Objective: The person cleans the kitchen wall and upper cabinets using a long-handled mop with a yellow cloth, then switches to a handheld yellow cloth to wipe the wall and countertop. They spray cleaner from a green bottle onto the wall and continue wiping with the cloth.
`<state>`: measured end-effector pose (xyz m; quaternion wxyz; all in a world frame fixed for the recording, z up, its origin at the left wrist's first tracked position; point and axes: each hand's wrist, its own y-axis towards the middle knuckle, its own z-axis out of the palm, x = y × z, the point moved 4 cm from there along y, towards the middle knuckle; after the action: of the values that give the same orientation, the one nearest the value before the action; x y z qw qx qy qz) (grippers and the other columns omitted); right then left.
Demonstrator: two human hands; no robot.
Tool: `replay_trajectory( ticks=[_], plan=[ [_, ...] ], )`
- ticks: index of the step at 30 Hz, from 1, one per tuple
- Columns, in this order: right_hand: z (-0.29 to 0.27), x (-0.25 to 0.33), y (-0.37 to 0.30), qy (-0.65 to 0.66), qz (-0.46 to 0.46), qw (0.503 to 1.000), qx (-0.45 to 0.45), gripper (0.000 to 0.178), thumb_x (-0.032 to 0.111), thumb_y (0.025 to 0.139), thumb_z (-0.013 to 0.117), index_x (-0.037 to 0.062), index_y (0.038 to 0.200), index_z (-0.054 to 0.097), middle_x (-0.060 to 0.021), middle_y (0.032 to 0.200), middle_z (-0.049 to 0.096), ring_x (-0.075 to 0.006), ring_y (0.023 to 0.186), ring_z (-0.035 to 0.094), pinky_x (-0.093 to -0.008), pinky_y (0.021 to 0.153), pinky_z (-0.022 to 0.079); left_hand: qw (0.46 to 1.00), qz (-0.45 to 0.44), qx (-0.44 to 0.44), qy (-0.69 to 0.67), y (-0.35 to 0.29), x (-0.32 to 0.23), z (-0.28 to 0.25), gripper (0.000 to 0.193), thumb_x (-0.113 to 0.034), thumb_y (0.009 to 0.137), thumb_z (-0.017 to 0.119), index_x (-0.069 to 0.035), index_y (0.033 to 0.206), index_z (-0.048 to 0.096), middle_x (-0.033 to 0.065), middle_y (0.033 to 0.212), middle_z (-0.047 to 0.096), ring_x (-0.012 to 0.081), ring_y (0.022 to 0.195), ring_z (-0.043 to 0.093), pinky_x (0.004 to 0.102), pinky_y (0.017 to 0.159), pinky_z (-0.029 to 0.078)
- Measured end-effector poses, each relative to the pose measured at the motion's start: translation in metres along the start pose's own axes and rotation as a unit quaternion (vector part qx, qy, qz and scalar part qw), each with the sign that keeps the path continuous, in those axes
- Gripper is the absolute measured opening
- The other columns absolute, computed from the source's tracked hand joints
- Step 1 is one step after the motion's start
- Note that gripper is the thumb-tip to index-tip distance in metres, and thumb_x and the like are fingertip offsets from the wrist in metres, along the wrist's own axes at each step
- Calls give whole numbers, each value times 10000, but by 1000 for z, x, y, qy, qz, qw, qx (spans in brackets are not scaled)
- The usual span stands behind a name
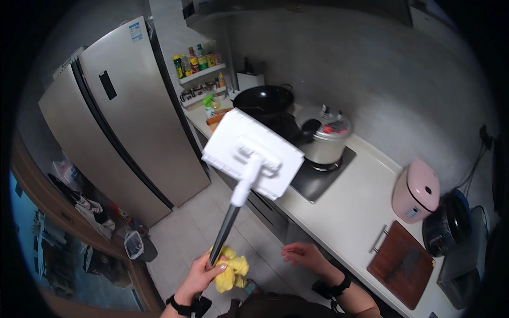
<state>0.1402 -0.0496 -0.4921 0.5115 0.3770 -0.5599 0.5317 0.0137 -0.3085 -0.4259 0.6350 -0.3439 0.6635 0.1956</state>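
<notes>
My left hand (203, 274) is closed around the grey pole of a flat mop (256, 164). The mop is raised, its white rectangular head tilted in front of me with the pole's joint side facing me. A crumpled yellow cloth (231, 270) hangs at the same hand, bunched against the pole. My right hand (307, 258) is in the air near the counter edge, fingers loosely bent and apart, with nothing in it.
A white counter (350, 185) runs along the right, with a black wok (263, 99), pressure cooker (327, 140), pink rice cooker (416, 191) and wooden cutting board (401, 265). A silver fridge (132, 122) and grey bin (140, 246) stand left. Tiled floor (180, 225) lies between.
</notes>
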Motion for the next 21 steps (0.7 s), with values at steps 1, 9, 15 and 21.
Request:
replay_trajectory(
  ticks=[1,9,15,21],
  plan=[
    [12,4,26,-3,-2,1000,8,260,167,867,572,-1,1066,574,-57,916,619,-111,804,595,-249,647,490,1000,-4,-24,-11,2,3,-23,202,-96,817,640,-21,986,562,-5,714,523,44,513,454,187,444,349],
    [113,34,216,-10,-99,995,18,269,177,868,569,-7,1063,552,-64,898,617,-101,787,589,-244,644,492,975,-20,-214,-59,-4,31,-192,169,-70,824,595,-37,976,527,21,723,569,64,531,503,191,446,370],
    [146,56,323,-58,-209,974,-66,336,123,841,603,2,1139,507,-87,987,617,-135,870,602,-252,700,496,961,-40,-273,-27,0,39,-255,180,-56,825,598,-19,993,544,17,787,570,71,625,525,198,531,413],
    [150,69,423,-140,-248,949,-133,488,150,827,622,34,1250,410,-141,1153,539,-203,1045,548,-299,813,471,955,-96,-282,5,39,34,-288,231,-39,831,595,5,1055,558,14,862,601,86,742,543,220,644,449]
  ],
)
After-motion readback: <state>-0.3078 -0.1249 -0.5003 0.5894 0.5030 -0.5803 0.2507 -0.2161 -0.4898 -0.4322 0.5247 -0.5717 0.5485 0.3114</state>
